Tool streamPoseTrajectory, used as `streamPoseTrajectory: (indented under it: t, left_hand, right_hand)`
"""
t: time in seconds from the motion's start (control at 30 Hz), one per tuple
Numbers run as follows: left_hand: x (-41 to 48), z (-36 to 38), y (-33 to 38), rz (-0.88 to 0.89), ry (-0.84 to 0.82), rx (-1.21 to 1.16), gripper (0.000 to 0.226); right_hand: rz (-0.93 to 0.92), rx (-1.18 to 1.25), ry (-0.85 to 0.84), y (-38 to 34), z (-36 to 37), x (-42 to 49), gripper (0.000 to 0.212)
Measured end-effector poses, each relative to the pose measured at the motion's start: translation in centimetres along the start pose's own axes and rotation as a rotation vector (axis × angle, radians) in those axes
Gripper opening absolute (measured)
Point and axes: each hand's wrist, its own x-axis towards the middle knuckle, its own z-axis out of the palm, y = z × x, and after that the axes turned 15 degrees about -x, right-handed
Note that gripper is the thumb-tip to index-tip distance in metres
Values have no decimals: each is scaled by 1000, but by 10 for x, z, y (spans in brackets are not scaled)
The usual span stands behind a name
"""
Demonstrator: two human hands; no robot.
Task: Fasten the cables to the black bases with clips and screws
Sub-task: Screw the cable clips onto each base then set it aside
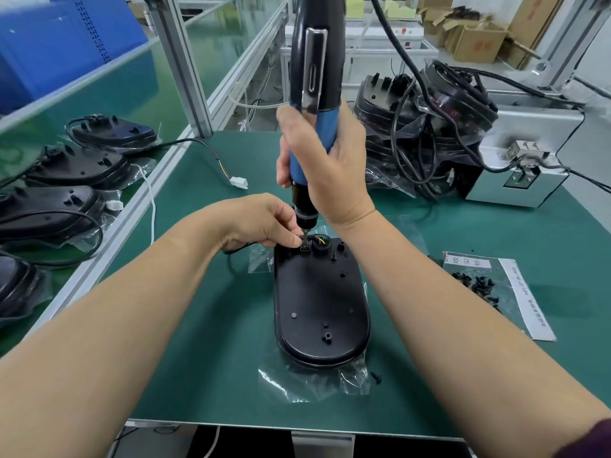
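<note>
A black oval base [320,305] lies on a clear plastic bag in the middle of the green mat. At its far end a small black clip [304,247] sits beside a round opening with coloured wires [321,241]. My left hand [261,224] pinches the clip and the cable at that spot. My right hand [317,166] grips the blue handle of an electric screwdriver [312,94], held upright with its bit [305,231] down on the clip.
Loose black screws [476,285] lie on a labelled bag at the right. A stack of bases with cables [426,133] and a grey machine [515,160] stand at the back right. More bases [79,166] sit on the belt at the left. A white connector [238,182] lies behind.
</note>
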Motion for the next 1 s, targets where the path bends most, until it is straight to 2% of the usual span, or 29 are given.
streamPoseTrajectory:
  t: [0.2,0.4,0.53,0.63,0.77,0.87,0.97,1.0]
  left_hand:
    - [3,0,-4,18,55,8,19]
    - [5,-2,-6,18,21,21,12]
    - [3,-3,-2,11,-23,14,10]
    - [2,0,-3,13,-21,41,14]
    - [2,6,-2,36,39,90,16]
    - [1,7,1,4,68,108,15]
    - [-1,7,4,-20,55,66,13]
    - [-2,7,6,-25,48,69,13]
  right_hand:
    - [15,36,-1,3,-10,0,29]
    - [-41,-39,172,-13,-24,7,23]
    - [-29,-92,259,-29,-64,8,15]
    - [108,-142,364,-38,-119,6,24]
    - [431,-300,525,-27,-213,-14,43]
    - [696,-476,569,1,-271,-44,52]
    - [878,-600,575,30,-296,-73,79]
    - [913,-618,569,38,-299,-81,80]
